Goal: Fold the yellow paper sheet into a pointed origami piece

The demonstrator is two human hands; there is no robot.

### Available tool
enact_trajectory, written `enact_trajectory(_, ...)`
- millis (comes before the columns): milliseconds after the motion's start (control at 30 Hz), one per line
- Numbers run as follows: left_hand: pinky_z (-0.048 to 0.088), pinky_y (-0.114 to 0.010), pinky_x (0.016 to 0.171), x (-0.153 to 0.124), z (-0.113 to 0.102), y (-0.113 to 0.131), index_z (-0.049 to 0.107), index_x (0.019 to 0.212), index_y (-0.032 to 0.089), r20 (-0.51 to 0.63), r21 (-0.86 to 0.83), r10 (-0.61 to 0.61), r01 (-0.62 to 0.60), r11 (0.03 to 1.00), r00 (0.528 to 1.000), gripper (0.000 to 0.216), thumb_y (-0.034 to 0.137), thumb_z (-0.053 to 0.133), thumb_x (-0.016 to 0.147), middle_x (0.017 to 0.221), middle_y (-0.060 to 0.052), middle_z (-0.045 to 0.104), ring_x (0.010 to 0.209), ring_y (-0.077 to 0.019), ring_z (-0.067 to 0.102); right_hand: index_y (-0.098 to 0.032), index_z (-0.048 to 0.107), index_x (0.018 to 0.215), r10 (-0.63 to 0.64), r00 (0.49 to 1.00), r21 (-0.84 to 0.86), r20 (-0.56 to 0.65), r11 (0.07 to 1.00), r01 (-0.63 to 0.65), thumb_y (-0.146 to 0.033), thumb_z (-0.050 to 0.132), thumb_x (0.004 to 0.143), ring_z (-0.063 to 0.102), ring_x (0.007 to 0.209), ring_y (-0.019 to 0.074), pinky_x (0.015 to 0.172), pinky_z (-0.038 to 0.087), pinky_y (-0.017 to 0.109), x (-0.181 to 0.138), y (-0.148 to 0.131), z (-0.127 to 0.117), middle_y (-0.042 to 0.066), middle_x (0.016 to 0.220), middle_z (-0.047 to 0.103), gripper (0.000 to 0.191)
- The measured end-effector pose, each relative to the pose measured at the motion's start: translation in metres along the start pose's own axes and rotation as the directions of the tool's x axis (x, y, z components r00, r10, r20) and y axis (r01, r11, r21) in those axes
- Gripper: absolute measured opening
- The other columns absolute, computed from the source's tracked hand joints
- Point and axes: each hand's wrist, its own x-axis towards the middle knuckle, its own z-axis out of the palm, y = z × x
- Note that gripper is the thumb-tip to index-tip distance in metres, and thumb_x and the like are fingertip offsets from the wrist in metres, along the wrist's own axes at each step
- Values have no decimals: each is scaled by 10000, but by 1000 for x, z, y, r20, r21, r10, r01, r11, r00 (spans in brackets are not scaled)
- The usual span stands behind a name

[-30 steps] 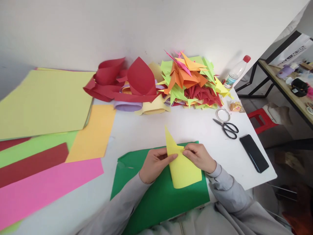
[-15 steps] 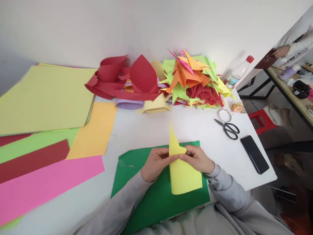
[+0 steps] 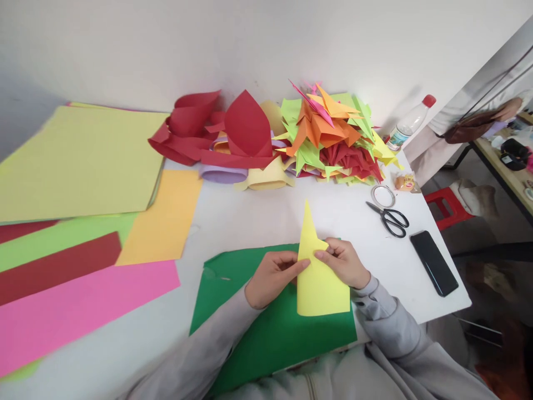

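Observation:
Between my two hands is a folded yellow sheet of paper (image 3: 322,289), its tall point upward and a smaller point at its right. My left hand (image 3: 275,276) pinches the left edge, thumb in front and fingers mostly behind the paper. At the upper right, below the small point, my right hand (image 3: 343,262) pinches the same sheet, its thumb lying on the front. A large green sheet (image 3: 250,328) lies on the table beneath my hands.
Stacked pale-yellow sheets (image 3: 83,161) and coloured strips lie left. Red paper shapes (image 3: 247,125) and a pile of folded paper (image 3: 325,133) line the wall. Right are scissors (image 3: 389,218), tape (image 3: 383,196), a phone (image 3: 433,263) and a bottle (image 3: 410,125). Someone stands beyond the table.
Both hands have moved slightly right and up with the yellow paper, which now stands straighter. My thumbs are farther apart on it. The person in the background has shifted.

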Motion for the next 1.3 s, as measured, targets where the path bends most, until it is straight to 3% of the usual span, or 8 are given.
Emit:
enact_trajectory(167,507,-270,502,0,3,0,688,667,155,-9,10,15,-15,1000,1000,453,605,672,715,619,-31,668,554,-158,580,-221,390,599,-8,1000,-4,7,1000,8,-648,608,778,338,487,84,439,258,228,0,1,-1,-64,528,372,512)
enact_trajectory(367,436,-225,466,0,4,0,549,566,174,-35,90,75,-72,993,997,462,589,635,751,520,33,503,495,-101,447,-218,386,570,-2,1000,-32,-28,999,1,-665,629,750,331,478,80,425,254,224,1,1,-2,-67,505,361,539)
enact_trajectory(633,404,-216,453,0,4,-1,426,507,192,38,160,102,-107,981,994,513,599,613,758,494,53,401,481,-91,399,-212,417,586,70,996,112,-51,992,-64,-665,671,710,363,449,79,398,278,219,1,2,-3,-64,497,412,534)
enact_trajectory(967,423,-225,483,-1,3,-2,504,572,184,102,179,88,-105,978,991,442,555,602,790,537,39,469,503,-100,461,-213,409,582,58,981,195,-185,981,-21,-648,702,693,325,433,68,405,261,221,3,-3,-9,-78,488,372,536)
enact_trajectory(1133,528,-279,521,-2,3,0,529,637,189,199,72,-40,26,997,979,438,594,657,740,568,44,526,513,-160,623,-221,398,594,82,953,229,-293,973,-13,-658,713,674,335,439,76,423,307,228,5,-2,-15,-81,492,369,545)
enact_trajectory(1300,538,-284,506,-2,2,1,539,610,192,177,43,-54,47,998,983,421,569,695,717,512,41,566,481,-164,627,-219,414,607,120,951,261,-287,964,-43,-659,718,666,353,440,80,425,315,231,8,-1,-16,-77,495,398,537)
